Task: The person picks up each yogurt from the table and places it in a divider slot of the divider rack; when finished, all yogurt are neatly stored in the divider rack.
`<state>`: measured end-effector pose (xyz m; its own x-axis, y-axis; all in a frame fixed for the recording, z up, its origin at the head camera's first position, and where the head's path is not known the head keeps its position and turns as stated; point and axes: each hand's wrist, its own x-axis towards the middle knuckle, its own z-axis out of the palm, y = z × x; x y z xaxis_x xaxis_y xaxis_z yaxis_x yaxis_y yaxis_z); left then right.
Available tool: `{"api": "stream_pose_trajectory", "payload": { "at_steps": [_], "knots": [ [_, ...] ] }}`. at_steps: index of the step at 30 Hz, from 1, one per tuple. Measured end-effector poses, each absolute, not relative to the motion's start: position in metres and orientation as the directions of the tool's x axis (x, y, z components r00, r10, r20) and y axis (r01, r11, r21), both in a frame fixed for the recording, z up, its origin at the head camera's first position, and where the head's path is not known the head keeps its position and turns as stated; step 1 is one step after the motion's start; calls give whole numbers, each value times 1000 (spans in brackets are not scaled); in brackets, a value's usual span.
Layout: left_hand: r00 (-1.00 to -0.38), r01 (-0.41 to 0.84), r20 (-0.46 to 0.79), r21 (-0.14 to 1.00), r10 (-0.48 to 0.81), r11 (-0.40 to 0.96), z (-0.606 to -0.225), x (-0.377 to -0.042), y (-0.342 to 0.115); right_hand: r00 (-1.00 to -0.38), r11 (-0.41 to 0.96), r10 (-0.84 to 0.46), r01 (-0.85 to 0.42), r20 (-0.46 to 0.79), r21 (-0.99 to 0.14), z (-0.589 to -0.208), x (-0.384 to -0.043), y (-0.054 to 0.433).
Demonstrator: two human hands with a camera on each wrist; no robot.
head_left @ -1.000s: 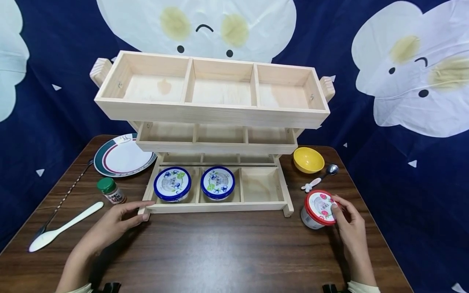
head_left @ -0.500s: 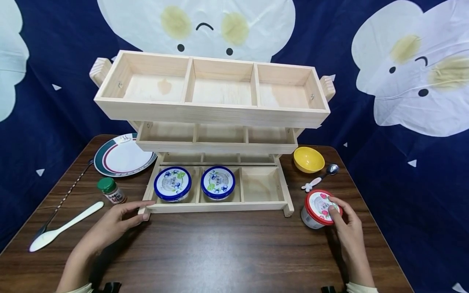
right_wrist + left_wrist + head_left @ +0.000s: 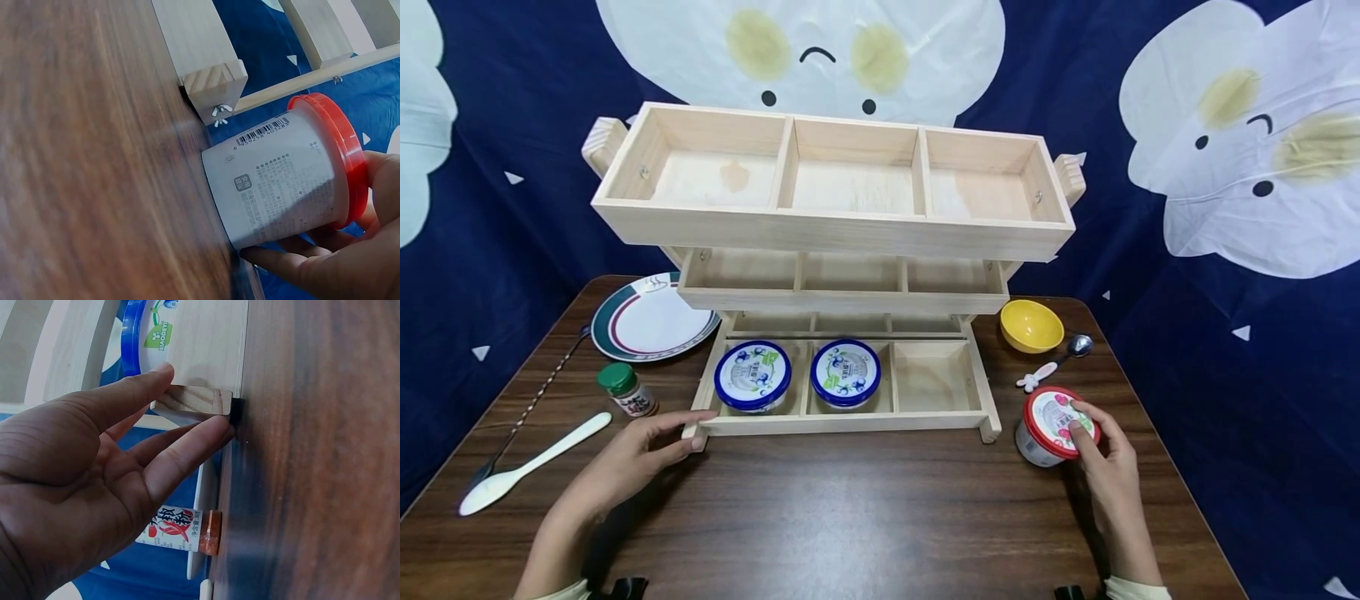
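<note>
My left hand [image 3: 640, 454] pinches the front left corner of a tiered wooden storage rack [image 3: 842, 427], thumb and fingers about the corner's end [image 3: 194, 400] in the left wrist view. On the right, a white tub [image 3: 275, 181] with a red lid and strawberry print stands upright on the table. My right hand [image 3: 1105, 467] grips this tub, with digits over the lid and, in the right wrist view, fingers down along its side. Two blue-lidded tubs, one on the left [image 3: 752, 377] and one in the middle [image 3: 846, 374], sit in the rack's bottom tier.
Left of the rack are a plate [image 3: 658, 321], a green-capped spice jar [image 3: 628, 392], a white spoon [image 3: 535, 467] and a dark twisted-handle utensil [image 3: 527, 412]. A yellow bowl [image 3: 1032, 327] and a small spoon [image 3: 1060, 362] lie beyond the red-lidded tub. Upper tiers overhang the bottom one.
My right hand has shifted slightly left, its fingers reaching a little further over the red lid. The tub and my left hand have stayed in place.
</note>
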<state>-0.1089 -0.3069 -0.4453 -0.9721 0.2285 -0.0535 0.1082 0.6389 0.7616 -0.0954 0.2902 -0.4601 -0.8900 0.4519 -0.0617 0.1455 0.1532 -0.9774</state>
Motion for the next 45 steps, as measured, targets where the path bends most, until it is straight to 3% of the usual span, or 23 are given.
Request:
{"api": "stream_pose_trajectory", "payload": {
  "at_steps": [21,29,45],
  "knots": [
    [-971,115,-50,759,233,641,-444,-109,-307,-878,252,479,110,25,-962,-441,-107,293],
    [-974,119,-41,742,222,659,-445,-109,-307,-892,283,440,34,99,-958,-429,-119,287],
    [-973,126,-41,734,229,667,-445,-108,-308,-920,182,376,-39,106,-982,-415,-131,266]
  ]
}}
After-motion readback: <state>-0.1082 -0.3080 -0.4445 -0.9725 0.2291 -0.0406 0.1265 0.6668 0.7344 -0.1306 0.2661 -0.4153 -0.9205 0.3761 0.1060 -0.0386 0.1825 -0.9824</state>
